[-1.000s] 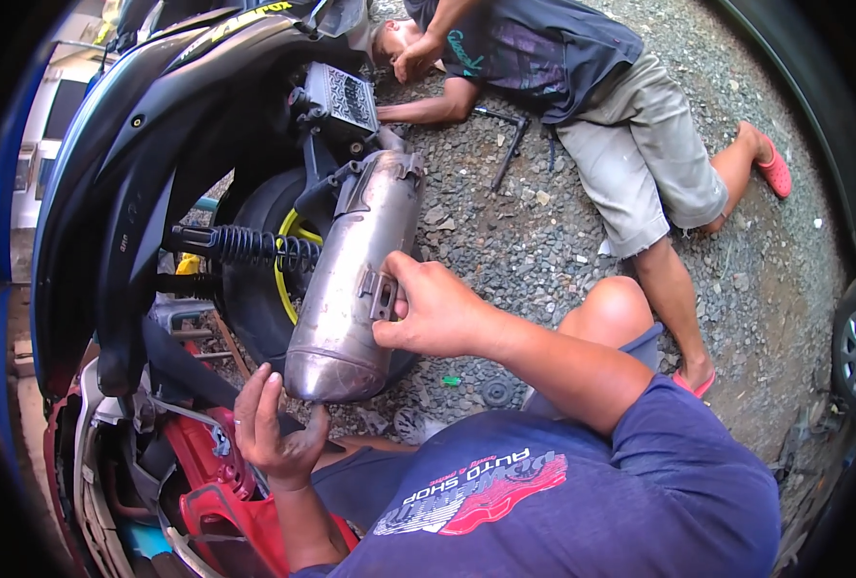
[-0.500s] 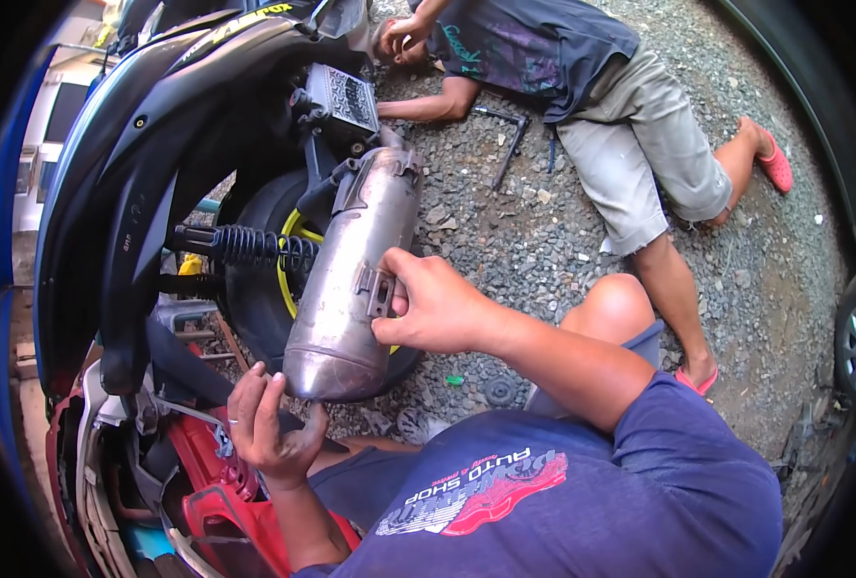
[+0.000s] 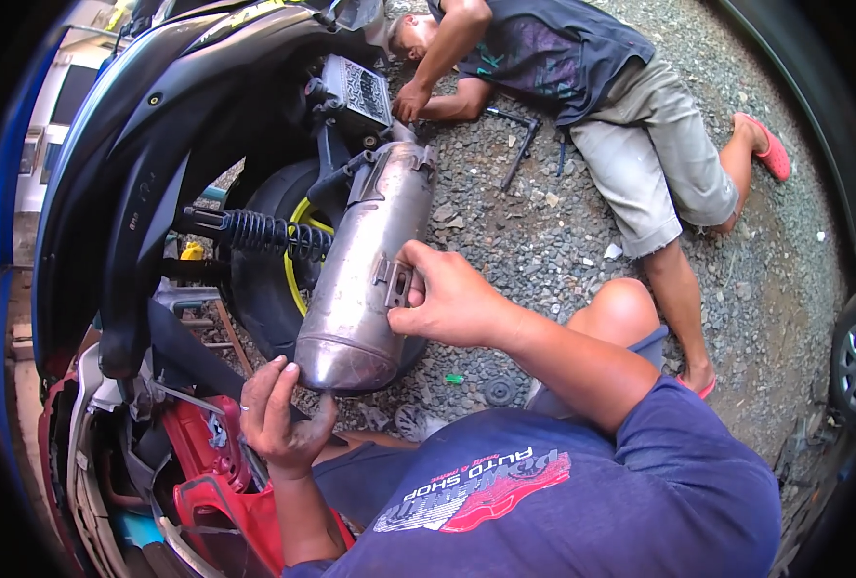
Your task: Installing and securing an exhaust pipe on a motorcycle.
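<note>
A scuffed silver exhaust muffler (image 3: 362, 265) lies lengthwise beside the rear wheel (image 3: 269, 255) of a motor scooter, its rounded end toward me. My right hand (image 3: 452, 297) pinches the small slotted bracket (image 3: 396, 285) on the muffler's side between thumb and fingers. At the rounded end, my left hand (image 3: 281, 409) cups the rim, fingertips on its left and thumb beneath. By the muffler's far pipe end is a co-worker's hand (image 3: 411, 100); what its fingers touch there is too small to make out.
A co-worker (image 3: 563, 67) lies on the gravel (image 3: 486, 207) at the far side. An L-shaped wrench (image 3: 519, 154) rests nearby. Red body panels (image 3: 240, 511) stand at my lower left. A shock absorber (image 3: 264, 234) sits left of the muffler. A car wheel (image 3: 850, 366) is at the right edge.
The co-worker's raised hand has come down from beside the head to the muffler's far pipe end. My hands keep their places on the muffler; the whole view has shifted slightly.
</note>
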`<state>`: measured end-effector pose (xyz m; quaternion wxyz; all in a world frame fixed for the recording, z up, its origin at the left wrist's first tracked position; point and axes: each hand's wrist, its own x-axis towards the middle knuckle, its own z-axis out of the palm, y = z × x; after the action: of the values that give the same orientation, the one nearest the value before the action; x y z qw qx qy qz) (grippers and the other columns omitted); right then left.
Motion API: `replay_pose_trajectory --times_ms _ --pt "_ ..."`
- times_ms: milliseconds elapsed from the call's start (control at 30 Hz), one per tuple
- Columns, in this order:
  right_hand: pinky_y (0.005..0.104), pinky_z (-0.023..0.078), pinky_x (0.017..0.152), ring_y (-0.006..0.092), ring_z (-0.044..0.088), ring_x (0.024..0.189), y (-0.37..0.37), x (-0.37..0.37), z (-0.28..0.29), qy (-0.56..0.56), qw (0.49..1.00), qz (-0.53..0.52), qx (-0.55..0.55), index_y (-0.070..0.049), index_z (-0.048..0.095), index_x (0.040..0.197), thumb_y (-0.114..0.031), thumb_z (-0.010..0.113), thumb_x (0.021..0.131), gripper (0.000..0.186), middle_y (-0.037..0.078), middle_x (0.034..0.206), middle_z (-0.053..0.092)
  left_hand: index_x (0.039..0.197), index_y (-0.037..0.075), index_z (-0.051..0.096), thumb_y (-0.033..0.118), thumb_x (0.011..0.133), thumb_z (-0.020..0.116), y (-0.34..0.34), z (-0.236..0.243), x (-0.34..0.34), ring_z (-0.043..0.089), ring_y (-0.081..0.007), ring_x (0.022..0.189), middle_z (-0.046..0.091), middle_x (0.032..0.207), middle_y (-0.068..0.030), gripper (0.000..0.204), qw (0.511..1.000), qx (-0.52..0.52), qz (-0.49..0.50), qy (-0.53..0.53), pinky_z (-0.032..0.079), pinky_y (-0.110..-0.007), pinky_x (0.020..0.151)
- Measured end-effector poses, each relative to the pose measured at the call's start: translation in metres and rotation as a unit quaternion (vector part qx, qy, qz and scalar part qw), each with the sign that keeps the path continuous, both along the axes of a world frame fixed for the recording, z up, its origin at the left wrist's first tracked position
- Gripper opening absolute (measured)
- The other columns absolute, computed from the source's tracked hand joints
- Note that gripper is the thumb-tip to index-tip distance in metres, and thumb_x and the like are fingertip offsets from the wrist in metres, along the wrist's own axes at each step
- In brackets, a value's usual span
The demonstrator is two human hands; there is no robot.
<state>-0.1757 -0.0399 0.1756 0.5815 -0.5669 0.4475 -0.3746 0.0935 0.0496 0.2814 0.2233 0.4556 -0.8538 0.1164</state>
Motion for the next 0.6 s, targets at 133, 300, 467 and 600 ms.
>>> replay_pose_trajectory --times_ms 133,300,467,600 --pt "0.0358 0.056 0.073 0.0208 0.068 0.078 0.001 0.001 0.000 -0.008 1.000 -0.011 -0.002 0.009 0.062 0.124 -0.025 0.084 0.074 0.064 0.009 0.083 0.066 0.118 0.000 0.075 0.007 0.066 0.088 0.000 -0.002 0.002 0.074 -0.0378 0.106 0.075 0.119 -0.0187 0.054 1.000 -0.012 0.010 -0.001 0.061 -0.047 0.093" --pt "0.0363 0.056 0.074 0.0213 0.068 0.078 0.001 0.001 -0.003 -0.020 1.000 -0.016 -0.003 0.009 0.061 0.125 -0.026 0.085 0.075 0.065 0.009 0.083 0.066 0.118 0.000 0.075 0.007 0.065 0.088 0.002 -0.002 0.002 0.074 -0.0379 0.106 0.075 0.120 -0.0192 0.055 1.000 -0.015 0.020 -0.009 0.060 -0.048 0.095" --pt "0.0364 0.056 0.074 0.0209 0.068 0.078 0.001 0.000 -0.003 -0.009 1.000 -0.001 -0.008 0.009 0.060 0.126 -0.026 0.085 0.076 0.066 0.009 0.084 0.066 0.127 0.001 0.071 0.005 0.070 0.084 0.008 -0.007 0.002 0.072 -0.0387 0.112 0.073 0.124 -0.0184 0.059 0.999 0.020 0.033 0.002 0.057 -0.048 0.102" --pt "0.0363 0.056 0.075 0.0205 0.067 0.079 0.003 -0.001 -0.004 -0.018 1.000 0.002 -0.009 0.009 0.059 0.128 -0.028 0.086 0.077 0.068 0.009 0.085 0.065 0.129 0.000 0.071 0.007 0.071 0.085 0.010 -0.008 0.002 0.071 -0.0393 0.115 0.073 0.126 -0.0190 0.061 0.998 0.036 0.046 0.007 0.056 -0.048 0.103"
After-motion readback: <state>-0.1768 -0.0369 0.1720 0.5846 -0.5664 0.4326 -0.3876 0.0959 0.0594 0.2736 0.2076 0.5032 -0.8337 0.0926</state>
